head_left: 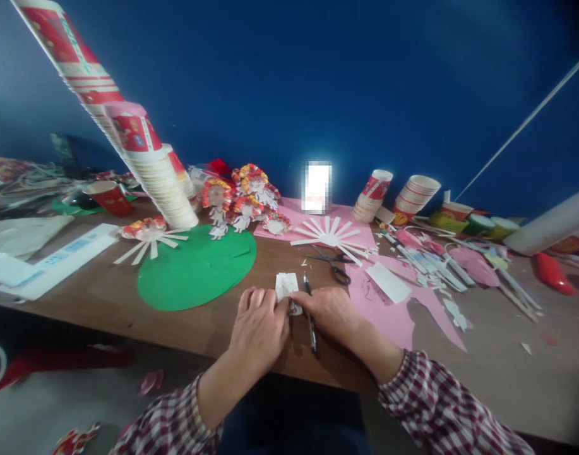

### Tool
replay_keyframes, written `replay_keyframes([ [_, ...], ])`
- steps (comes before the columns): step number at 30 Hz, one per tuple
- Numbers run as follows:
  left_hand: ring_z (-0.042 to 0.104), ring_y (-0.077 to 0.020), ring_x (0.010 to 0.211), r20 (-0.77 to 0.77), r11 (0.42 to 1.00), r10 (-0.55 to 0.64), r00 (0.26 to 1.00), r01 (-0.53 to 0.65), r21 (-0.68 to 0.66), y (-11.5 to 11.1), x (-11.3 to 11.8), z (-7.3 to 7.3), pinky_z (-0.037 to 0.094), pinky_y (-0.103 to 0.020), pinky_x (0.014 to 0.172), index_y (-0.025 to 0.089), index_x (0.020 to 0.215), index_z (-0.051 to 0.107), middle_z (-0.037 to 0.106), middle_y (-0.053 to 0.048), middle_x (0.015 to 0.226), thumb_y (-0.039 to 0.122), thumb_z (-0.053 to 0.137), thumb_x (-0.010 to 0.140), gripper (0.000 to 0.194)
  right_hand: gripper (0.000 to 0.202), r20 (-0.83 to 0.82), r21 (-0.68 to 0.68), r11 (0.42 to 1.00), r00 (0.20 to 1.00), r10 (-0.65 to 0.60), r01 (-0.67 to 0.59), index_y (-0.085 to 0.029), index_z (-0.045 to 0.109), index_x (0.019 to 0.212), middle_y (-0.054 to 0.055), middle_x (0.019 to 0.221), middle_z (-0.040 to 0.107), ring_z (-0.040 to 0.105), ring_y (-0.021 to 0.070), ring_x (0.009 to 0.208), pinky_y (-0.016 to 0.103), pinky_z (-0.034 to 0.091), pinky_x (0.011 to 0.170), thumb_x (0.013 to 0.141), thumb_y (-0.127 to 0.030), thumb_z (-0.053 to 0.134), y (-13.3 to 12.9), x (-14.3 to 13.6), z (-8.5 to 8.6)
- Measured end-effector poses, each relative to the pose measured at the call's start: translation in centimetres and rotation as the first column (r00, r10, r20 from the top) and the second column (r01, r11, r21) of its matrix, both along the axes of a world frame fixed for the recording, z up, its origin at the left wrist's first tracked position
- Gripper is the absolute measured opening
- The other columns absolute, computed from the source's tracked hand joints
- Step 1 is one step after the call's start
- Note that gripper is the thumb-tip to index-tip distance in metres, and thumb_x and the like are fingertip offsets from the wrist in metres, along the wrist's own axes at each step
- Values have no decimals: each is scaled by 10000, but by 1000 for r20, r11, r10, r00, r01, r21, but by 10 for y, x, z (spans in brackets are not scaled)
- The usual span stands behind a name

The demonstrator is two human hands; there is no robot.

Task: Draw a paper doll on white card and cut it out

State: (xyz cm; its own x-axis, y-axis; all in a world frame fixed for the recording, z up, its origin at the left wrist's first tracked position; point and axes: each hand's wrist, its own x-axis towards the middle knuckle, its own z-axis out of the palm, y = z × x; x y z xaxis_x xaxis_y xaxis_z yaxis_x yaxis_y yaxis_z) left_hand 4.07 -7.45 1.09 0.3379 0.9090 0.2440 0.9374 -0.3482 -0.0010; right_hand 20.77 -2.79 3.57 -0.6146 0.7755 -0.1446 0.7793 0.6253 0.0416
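Note:
A small white piece of paper (286,284) with a dark drawing near its lower edge lies at the table's front, between my two hands. My left hand (261,321) is closed, its fingers curled and its thumb side pressed on the paper's lower left. From the right, my right hand (335,311) pinches the same paper's lower edge, thumb reaching across to the left fingertips. Under the right thumb a pen (312,330) lies on the table, pointing away from me. Black scissors (335,268) rest just beyond the right hand. The fingertips partly cover the drawing.
A green paper oval (199,272) is at left. Pink sheets (381,303) spread at right. A white strip fan (331,237) and paper figures (244,199) stand or lie behind. Tall paper cup stacks (151,170) lean at left; shorter stacks (372,196) are at the back right.

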Motion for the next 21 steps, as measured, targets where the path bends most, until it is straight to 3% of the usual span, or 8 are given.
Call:
replay_keyframes([
  [7, 587, -246, 761, -35, 989, 71, 997, -74, -126, -3, 10, 8, 369, -392, 714, 168, 1063, 620, 646, -87, 739, 221, 378, 905, 294, 259, -2, 19, 999, 1000, 29, -29, -263, 554, 1136, 71, 777, 701, 681, 199, 717, 222, 405, 559, 928, -174, 427, 0, 0, 1],
  [21, 649, -240, 580, -131, 985, 47, 990, -69, -161, -2, 7, 5, 411, -350, 610, 147, 1215, 581, 677, -96, 624, 209, 404, 898, 368, 273, -9, 42, 999, 999, 34, -34, -271, 568, 1116, 50, 736, 691, 670, 188, 655, 234, 287, 489, 912, -162, 422, 1, 1, 1],
])
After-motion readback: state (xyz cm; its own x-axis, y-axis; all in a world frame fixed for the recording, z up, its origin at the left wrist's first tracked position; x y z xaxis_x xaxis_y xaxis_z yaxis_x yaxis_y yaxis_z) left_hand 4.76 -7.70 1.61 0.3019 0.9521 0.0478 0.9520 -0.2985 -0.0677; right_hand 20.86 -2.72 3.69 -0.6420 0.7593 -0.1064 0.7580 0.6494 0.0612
